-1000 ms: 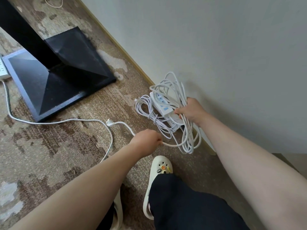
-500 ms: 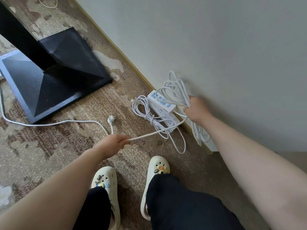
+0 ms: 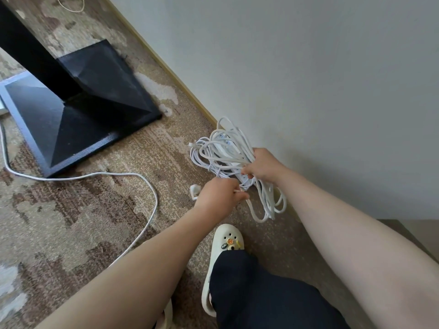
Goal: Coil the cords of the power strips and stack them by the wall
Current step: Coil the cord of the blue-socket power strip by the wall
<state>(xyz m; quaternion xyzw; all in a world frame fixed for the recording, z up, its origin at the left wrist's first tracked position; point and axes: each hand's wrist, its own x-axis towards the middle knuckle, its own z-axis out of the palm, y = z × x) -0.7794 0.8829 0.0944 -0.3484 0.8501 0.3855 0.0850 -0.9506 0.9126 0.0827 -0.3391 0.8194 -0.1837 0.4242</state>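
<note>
A loose white cord [image 3: 152, 203] runs off the left edge past the black stand base [image 3: 78, 129] on patterned carpet [image 3: 59, 222]. The left hand [image 3: 218, 194], fingers pinching cord, hides a plug [image 3: 193, 189] partly. At its two o'clock, the right hand [image 3: 264, 166] clenches coiled cord [image 3: 268, 200] over half-buried power strips [image 3: 225, 148] against the wall [image 3: 308, 79].

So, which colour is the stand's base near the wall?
Black, the stand's base, seen in the head view.

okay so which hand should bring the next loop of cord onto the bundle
Left. The left hand already pinches the free cord just below the coiled bundle, so it can likely feed the next loop. The right hand is clamped around the bundle beside the wall, holding it together.
</note>
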